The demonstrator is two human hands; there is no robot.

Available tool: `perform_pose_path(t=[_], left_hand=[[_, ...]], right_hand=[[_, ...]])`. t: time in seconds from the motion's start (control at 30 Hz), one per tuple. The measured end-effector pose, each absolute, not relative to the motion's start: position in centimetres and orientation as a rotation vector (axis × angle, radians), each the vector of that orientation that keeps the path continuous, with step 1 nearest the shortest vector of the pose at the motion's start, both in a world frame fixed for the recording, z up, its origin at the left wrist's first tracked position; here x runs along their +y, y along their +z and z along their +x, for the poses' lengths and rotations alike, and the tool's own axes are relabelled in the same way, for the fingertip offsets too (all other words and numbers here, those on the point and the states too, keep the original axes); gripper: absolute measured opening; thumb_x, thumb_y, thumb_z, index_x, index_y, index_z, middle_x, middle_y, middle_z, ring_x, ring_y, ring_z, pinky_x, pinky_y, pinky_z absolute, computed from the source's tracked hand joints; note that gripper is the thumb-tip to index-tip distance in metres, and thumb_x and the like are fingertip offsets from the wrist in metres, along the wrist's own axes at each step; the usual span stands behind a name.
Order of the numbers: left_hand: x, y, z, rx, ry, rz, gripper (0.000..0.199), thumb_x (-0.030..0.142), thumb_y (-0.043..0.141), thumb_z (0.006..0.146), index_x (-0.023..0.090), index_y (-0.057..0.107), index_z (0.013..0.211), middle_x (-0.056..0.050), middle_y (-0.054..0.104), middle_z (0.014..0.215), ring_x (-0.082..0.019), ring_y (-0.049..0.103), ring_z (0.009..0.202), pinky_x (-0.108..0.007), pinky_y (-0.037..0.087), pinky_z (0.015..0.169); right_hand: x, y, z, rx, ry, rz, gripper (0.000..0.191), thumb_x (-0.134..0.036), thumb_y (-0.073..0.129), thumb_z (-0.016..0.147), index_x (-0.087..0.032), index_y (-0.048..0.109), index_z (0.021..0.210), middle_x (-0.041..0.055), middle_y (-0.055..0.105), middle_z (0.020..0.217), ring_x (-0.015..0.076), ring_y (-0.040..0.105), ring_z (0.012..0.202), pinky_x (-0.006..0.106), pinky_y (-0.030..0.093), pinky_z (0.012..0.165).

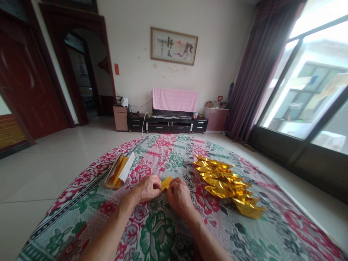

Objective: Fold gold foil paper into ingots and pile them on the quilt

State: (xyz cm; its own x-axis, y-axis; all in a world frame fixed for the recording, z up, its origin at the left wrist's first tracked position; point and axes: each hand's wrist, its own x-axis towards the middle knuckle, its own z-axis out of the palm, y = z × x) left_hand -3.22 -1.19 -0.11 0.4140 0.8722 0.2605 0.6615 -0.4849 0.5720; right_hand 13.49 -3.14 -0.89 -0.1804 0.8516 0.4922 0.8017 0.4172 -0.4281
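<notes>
Between my two hands, above the middle of the flowered cloth, is a small piece of gold paper [166,183]. My left hand [149,187] pinches its left end, fingers curled. The right end is gripped by my right hand [178,194], whose fingers are also bent closed around it. To the right lie several folded shiny gold paper pieces [221,181] in overlapping rows. At the left rests a curled stack of gold and white paper sheets [119,171], apart from my hands.
The round table is covered by a red, green and grey flowered cloth [157,232]. Beyond it stand a low black cabinet [170,127] and something draped with a pink cloth [175,99]. A purple curtain [261,65] and windows are at the right.
</notes>
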Motion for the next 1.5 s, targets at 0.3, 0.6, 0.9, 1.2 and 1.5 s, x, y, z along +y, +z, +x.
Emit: perform_pose_path(t=[0.3,0.6,0.9,1.2,1.5], left_hand=[[-1.4,0.0,-2.7,1.455,0.713,2.274,0.013,0.020,0.054,0.070,0.018,0.064,0.062,-0.001,0.063,0.076,-0.011,0.056,0.069,-0.021,0.043,0.068],[-2.0,0.5,-2.1,1.530,0.733,2.273,0.021,0.030,0.055,0.073,0.016,0.059,0.058,-0.002,0.059,0.070,-0.012,0.053,0.066,-0.023,0.040,0.062],[-2.0,0.6,-1.6,1.595,0.714,2.253,0.017,0.022,0.054,0.071,0.016,0.056,0.055,-0.001,0.055,0.067,-0.011,0.050,0.063,-0.022,0.037,0.059],[-1.9,0.1,-1.5,1.632,0.724,2.266,0.015,0.021,0.056,0.071,0.017,0.055,0.057,0.000,0.054,0.067,-0.011,0.050,0.066,-0.023,0.038,0.061],[-2.0,-0.4,-1.7,1.597,0.776,2.290,0.004,0.018,0.054,0.070,0.019,0.057,0.073,0.000,0.056,0.077,-0.013,0.053,0.077,-0.023,0.039,0.070]], right_hand=[[-3.0,-0.9,13.5,-1.982,0.135,-1.403,0.018,-0.011,0.052,0.071,-0.016,0.055,0.055,0.0045,0.061,0.073,0.0122,0.055,0.070,0.021,0.038,0.065],[-2.9,-0.9,13.6,-1.991,0.166,-1.418,0.017,-0.010,0.050,0.071,-0.016,0.055,0.056,0.0052,0.060,0.074,0.0125,0.055,0.072,0.021,0.039,0.067],[-2.8,-1.1,13.6,-1.956,0.191,-1.420,0.014,-0.008,0.050,0.068,-0.016,0.052,0.057,0.0037,0.057,0.070,0.0123,0.052,0.070,0.021,0.037,0.066],[-3.1,-1.4,14.0,-1.979,0.195,-1.316,0.013,-0.009,0.049,0.073,-0.016,0.056,0.064,0.0028,0.055,0.072,0.0128,0.050,0.071,0.021,0.035,0.065],[-2.7,-1.5,13.8,-1.945,0.317,-1.292,0.015,-0.010,0.052,0.073,-0.017,0.065,0.069,0.0051,0.059,0.079,0.0151,0.053,0.079,0.024,0.039,0.074]])
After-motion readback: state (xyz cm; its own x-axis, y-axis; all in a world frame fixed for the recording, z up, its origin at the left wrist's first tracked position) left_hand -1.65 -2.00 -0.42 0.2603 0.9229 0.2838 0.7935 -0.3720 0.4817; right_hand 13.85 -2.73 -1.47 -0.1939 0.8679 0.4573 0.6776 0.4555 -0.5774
